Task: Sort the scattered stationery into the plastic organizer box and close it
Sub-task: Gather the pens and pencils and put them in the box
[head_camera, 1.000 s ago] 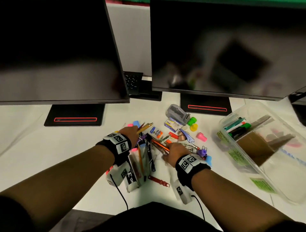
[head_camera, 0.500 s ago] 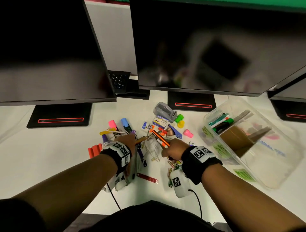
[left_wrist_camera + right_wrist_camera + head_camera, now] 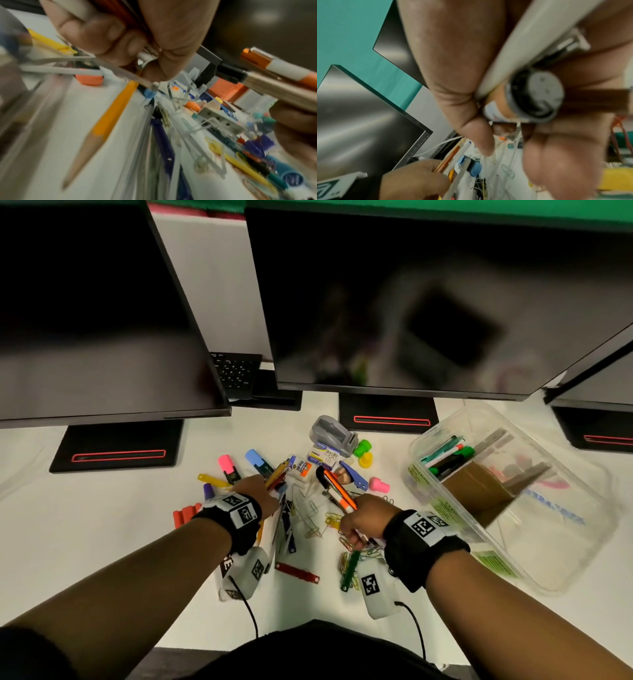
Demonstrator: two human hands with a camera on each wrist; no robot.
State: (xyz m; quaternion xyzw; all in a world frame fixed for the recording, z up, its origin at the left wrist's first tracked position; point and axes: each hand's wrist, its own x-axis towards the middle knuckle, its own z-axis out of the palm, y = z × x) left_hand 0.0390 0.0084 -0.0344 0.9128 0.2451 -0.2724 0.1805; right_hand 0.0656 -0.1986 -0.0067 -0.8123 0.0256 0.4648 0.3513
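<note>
1. The scattered stationery lies in a loose heap on the white bench, in front of three dark monitors; the clear plastic organizer box stands open to the right of the heap, with green and black markers and a brown cardboard piece already inside.

2. The right hand is clenched round a bundle of orange-and-white pens; in the right wrist view a white barrel and a black-capped end are seen pressed between thumb and fingers.

3. The left hand is curled round a few slim yellow and red pencils, with a thin metal ruler caught under its fingertips in the left wrist view.

4. The pens and pencils are judged light, stiff and smooth, so a bundle is likely to fan out or slip; it is best held near mid-length with the ends kept level.

5. The coloured paper clips are small, thin and interlinked; pinching or scooping them is judged fiddly, and tangled strings may be dragged along.

6. The grey tape dispenser is probably the heaviest piece, best taken by its body.

7. The lid cannot be made out, so closing is judged far off.
</note>
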